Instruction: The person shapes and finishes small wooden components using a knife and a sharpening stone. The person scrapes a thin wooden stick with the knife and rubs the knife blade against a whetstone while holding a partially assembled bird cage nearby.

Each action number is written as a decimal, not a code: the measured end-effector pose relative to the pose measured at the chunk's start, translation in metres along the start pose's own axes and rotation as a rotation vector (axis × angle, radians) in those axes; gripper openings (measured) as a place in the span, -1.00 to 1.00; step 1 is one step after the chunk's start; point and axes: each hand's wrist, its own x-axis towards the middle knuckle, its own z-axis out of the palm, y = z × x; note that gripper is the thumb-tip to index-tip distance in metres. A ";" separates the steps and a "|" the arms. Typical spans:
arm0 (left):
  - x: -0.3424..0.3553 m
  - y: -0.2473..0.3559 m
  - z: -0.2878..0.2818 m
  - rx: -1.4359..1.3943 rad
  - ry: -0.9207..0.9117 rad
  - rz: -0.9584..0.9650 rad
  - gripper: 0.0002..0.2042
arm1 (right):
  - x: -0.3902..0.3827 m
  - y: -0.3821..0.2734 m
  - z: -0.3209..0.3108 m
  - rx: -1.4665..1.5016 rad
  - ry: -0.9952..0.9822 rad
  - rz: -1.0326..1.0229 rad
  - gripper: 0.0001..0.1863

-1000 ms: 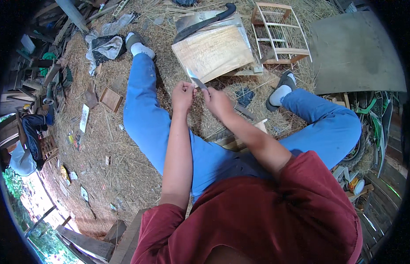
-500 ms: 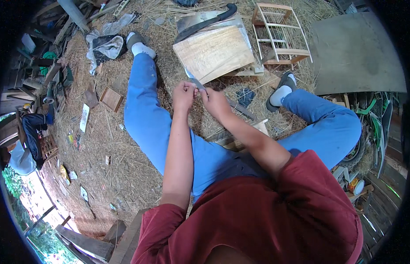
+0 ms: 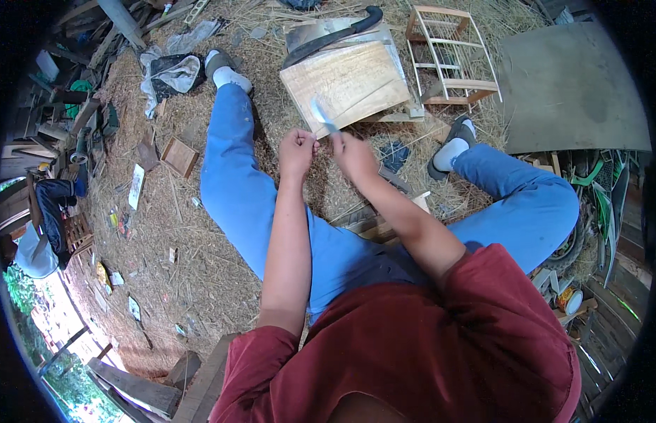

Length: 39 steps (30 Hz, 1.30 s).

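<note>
My right hand [image 3: 353, 156] is closed round the handle of a knife [image 3: 320, 113], whose pale blade points away and to the left over the near edge of a wooden board [image 3: 349, 81]. Close beside it, my left hand [image 3: 297, 154] is pinched shut; whatever lies between its fingers is too small to make out. Both hands are held between my spread legs, just in front of the board. A dark machete [image 3: 331, 37] with a curved handle lies behind the board on a pale panel.
At the far right stands a slatted wooden frame [image 3: 451, 60], next to a grey-green sheet [image 3: 571, 88]. A shallow wooden box [image 3: 178, 156] lies on the straw-covered ground to the left. Another person [image 3: 42, 236] is at the left rim. Bicycle parts [image 3: 603, 183] lean on the right.
The knife has swung away from my left hand, its blade now over the board. My right hand has shifted slightly right and apart from the left, which stays nearly in place.
</note>
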 end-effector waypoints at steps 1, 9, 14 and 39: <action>-0.001 0.002 0.001 0.000 -0.004 0.000 -0.93 | -0.007 -0.002 0.001 -0.033 -0.038 -0.029 -0.59; 0.000 0.000 0.002 -0.040 -0.023 -0.012 -0.93 | -0.002 0.005 -0.005 -0.081 -0.088 -0.063 -0.57; -0.002 0.004 0.003 -0.051 -0.008 -0.016 -0.94 | 0.013 0.010 -0.014 -0.009 -0.066 -0.052 -0.59; -0.013 0.060 -0.011 0.209 0.010 0.297 -0.94 | 0.042 0.029 -0.089 0.214 0.206 -0.170 -0.66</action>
